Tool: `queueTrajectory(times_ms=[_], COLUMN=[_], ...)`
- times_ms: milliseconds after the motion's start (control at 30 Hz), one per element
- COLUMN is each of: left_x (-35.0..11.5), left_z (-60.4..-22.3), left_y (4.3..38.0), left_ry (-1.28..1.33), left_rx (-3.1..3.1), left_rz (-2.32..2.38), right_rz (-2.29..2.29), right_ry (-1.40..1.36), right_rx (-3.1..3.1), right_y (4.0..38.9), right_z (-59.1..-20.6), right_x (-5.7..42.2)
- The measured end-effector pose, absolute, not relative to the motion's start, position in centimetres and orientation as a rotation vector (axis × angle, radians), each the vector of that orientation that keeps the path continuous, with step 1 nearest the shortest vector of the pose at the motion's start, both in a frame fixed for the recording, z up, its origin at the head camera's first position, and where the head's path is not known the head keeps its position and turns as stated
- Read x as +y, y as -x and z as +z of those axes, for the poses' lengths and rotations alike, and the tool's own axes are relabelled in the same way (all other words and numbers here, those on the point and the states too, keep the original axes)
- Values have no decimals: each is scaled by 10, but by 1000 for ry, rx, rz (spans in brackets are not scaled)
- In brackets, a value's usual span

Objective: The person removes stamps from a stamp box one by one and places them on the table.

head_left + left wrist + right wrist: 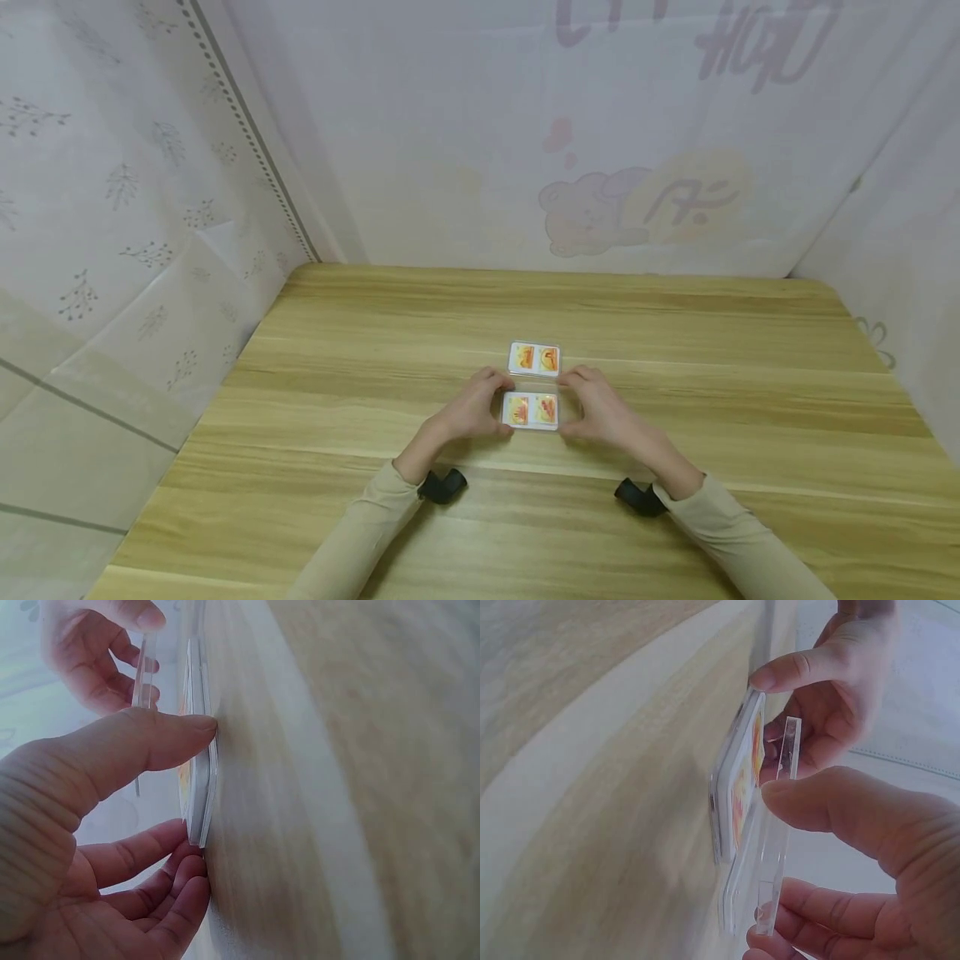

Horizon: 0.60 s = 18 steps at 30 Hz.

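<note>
In the head view, a flat clear case lies on the table with white cards that carry two orange-yellow pictures. My left hand grips its left side, thumb on the near edge and fingers toward the far edge. The left wrist view shows the stacked case from the side, between thumb and fingers. My right hand pinches a thin clear plastic cover, which is raised above the cards and apart from them. Just beyond lies a second clear case with similar pictures.
The wooden table runs back to a pale printed curtain. Another patterned curtain hangs along the left side. Black wrist mounts sit under both forearms.
</note>
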<state>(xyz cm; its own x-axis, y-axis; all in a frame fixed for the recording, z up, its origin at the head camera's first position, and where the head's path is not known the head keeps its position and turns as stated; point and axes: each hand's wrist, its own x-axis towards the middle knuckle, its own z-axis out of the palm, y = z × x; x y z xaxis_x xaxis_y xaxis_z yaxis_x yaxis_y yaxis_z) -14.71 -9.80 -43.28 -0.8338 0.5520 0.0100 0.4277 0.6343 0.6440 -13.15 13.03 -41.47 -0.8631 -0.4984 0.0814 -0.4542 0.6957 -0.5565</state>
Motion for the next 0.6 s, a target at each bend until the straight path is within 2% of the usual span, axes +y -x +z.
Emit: queueTrajectory(times_ms=[600], left_x=[-98], left_z=[-430], left_y=[148], left_ry=[-827], left_rx=[2657], left_rz=[971], right_rz=[-852], right_ry=[806], right_rx=[2904], right_y=[126], right_z=[-408], right_x=[158])
